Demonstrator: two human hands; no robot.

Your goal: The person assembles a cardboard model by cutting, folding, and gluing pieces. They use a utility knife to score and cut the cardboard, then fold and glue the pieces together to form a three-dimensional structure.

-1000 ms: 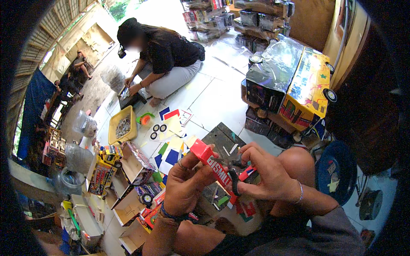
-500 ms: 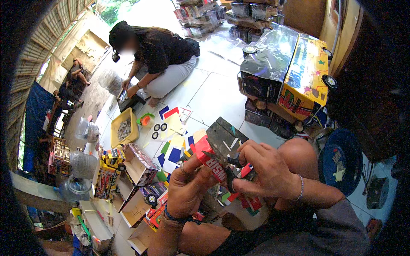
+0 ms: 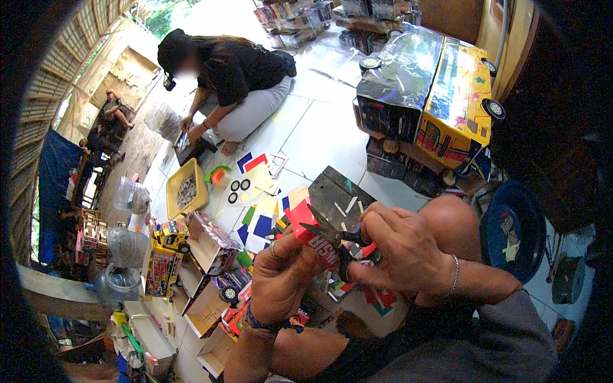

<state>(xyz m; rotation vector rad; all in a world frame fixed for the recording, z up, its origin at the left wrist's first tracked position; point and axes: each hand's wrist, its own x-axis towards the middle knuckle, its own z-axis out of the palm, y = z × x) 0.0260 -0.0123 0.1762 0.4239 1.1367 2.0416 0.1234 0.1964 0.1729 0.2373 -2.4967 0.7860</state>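
My left hand point(image 3: 281, 281) is closed around a small red box-shaped piece point(image 3: 297, 214) with white lettering on its side, holding it up in front of my knees. In my right hand point(image 3: 408, 252) is a pair of scissors point(image 3: 345, 237) with dark handles, fingers through the loops. The blades are spread and lie across the red piece's upper right side; whether they bite into it I cannot tell. Beneath lies a dark board point(image 3: 338, 195) with thin white strips on it. Coloured paper pieces point(image 3: 262, 227) and small black wheels point(image 3: 240, 185) lie just beyond my left hand.
A yellow basin point(image 3: 202, 196) of small bits stands ahead, near a seated person point(image 3: 236, 76) working with both hands. Toy trucks point(image 3: 163, 268) and open boxes point(image 3: 211, 246) crowd the left. A large yellow-and-black toy truck point(image 3: 450, 105) and a blue basin point(image 3: 536, 223) are at right.
The scissors' blades now show more spread apart over the red piece. My hands have stayed nearly in place, and the whole view has shifted slightly.
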